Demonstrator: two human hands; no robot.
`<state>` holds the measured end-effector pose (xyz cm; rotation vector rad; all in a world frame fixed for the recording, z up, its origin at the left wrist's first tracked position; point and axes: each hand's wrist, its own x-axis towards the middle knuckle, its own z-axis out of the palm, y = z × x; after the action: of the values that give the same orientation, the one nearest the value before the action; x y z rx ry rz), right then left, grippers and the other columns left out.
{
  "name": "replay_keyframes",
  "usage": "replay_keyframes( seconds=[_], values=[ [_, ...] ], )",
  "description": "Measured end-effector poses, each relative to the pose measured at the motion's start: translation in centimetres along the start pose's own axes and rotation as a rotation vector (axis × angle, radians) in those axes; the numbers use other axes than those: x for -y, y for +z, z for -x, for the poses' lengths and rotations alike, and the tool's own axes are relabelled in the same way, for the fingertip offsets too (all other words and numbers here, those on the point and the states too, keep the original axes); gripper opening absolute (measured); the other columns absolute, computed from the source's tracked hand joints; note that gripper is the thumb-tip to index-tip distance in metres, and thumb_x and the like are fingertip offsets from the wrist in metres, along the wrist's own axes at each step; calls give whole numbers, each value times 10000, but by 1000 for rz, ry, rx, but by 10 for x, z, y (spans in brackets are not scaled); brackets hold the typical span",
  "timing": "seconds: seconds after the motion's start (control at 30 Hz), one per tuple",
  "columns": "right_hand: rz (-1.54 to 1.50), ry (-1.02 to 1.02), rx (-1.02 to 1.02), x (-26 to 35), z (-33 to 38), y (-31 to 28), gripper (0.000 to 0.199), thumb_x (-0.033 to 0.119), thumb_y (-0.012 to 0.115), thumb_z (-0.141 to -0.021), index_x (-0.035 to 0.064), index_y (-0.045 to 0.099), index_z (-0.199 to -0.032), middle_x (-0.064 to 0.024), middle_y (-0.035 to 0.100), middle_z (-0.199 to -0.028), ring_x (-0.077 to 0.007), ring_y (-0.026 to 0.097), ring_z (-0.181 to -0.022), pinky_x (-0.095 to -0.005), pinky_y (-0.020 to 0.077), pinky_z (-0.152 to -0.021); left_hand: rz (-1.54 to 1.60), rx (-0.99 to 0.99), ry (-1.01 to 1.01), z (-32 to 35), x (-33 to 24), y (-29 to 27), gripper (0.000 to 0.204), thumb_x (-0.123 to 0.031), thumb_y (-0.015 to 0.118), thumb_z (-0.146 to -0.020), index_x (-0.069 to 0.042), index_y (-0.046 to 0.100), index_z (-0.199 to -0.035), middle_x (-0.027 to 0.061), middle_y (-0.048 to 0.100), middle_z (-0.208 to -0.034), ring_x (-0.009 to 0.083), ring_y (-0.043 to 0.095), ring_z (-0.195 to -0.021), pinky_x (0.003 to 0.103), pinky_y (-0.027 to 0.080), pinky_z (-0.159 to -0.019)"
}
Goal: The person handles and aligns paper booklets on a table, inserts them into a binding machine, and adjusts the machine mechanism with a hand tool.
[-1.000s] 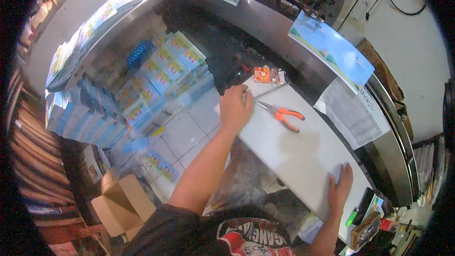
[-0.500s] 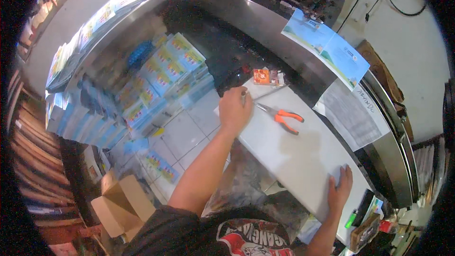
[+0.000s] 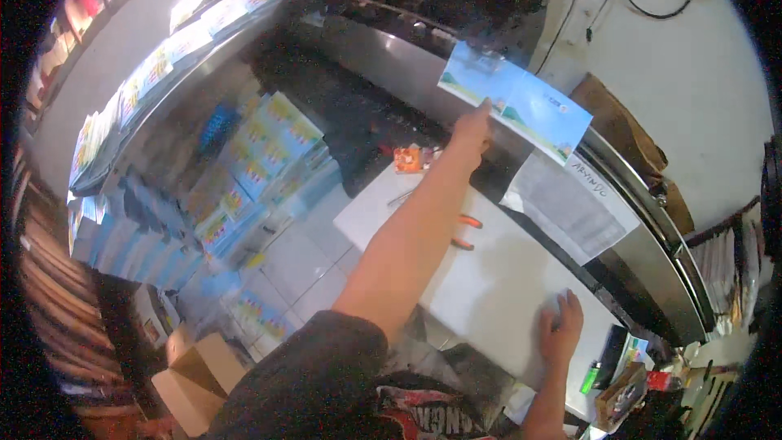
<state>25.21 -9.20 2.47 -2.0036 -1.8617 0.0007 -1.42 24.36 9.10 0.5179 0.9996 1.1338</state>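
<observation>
My left hand [image 3: 472,137] reaches out across the white table [image 3: 481,301], its index finger stretched to the lower edge of a blue printed sheet [image 3: 542,114] hanging on the metal rail. The other fingers are curled, and nothing shows in them. My right hand [image 3: 562,330] rests on the right part of the table, fingers apart and slightly bent, holding nothing. Under my left forearm lie pliers with orange handles [image 3: 466,238]; the forearm hides their jaws. An orange packet [image 3: 409,160] lies at the table's far end, partly hidden by that arm.
Stacks of printed booklets [image 3: 261,147] stand on the tiled floor at left. An open cardboard box [image 3: 198,383] is at lower left. A white paper [image 3: 570,204] hangs from the rail. A green lighter [image 3: 590,378] and a small box [image 3: 621,399] lie near the right edge.
My left hand has moved from the table's far left corner up and right to the blue sheet, its forearm now covering part of the pliers. My right hand stays on the table. The view has shifted.
</observation>
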Motion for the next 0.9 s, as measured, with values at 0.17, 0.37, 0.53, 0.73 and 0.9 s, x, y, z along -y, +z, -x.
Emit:
replay_keyframes(
  seconds=[0.17, 0.37, 0.53, 0.73, 0.9],
  values=[
    [-25, 48, -11, -2, -2, -2, 441, 242, 675, -803, 12, 576, -1166, -182, 487, -1344, -365, 425, -1255, -460, 310, -1081, 297, 71, 19, -33, 17, 15, 283, -296, 684, -855, -139, 572, -1063, 40, 534, -958, 189, 517, -898, 368, 424, -823],
    [-32, -9, 2, -2, -9, -4, 430, 222, 680, -786, 6, 587, -1146, -180, 510, -1326, -366, 443, -1245, -460, 310, -1083, 390, 84, 53, -20, 10, 22, 232, -236, 664, -874, -168, 569, -1075, 11, 554, -974, 176, 540, -853, 375, 446, -792],
    [-16, 27, 0, -4, -7, -1, 414, 191, 676, -774, 3, 579, -1131, -187, 513, -1315, -369, 445, -1239, -472, 313, -1075, 289, 89, 80, -23, 14, 27, 262, -266, 656, -883, -132, 532, -1070, 31, 549, -951, 189, 557, -840, 369, 471, -765],
    [8, 0, -1, 0, -7, 1, 420, 95, 620, -771, 5, 567, -1178, -179, 488, -1349, -357, 420, -1275, -447, 311, -1086, 216, 48, 83, -24, 15, 19, 224, -275, 628, -909, -134, 531, -1055, 33, 581, -959, 195, 581, -871, 380, 460, -824],
    [57, 14, 52, -3, -7, 3, 526, 169, 653, -786, -10, 505, -1258, -193, 484, -1344, -384, 414, -1262, -468, 299, -1087, 235, 10, 124, -16, 16, 44, 305, -261, 639, -899, -107, 547, -1146, 30, 581, -950, 161, 593, -693, 276, 518, -604]
  ],
)
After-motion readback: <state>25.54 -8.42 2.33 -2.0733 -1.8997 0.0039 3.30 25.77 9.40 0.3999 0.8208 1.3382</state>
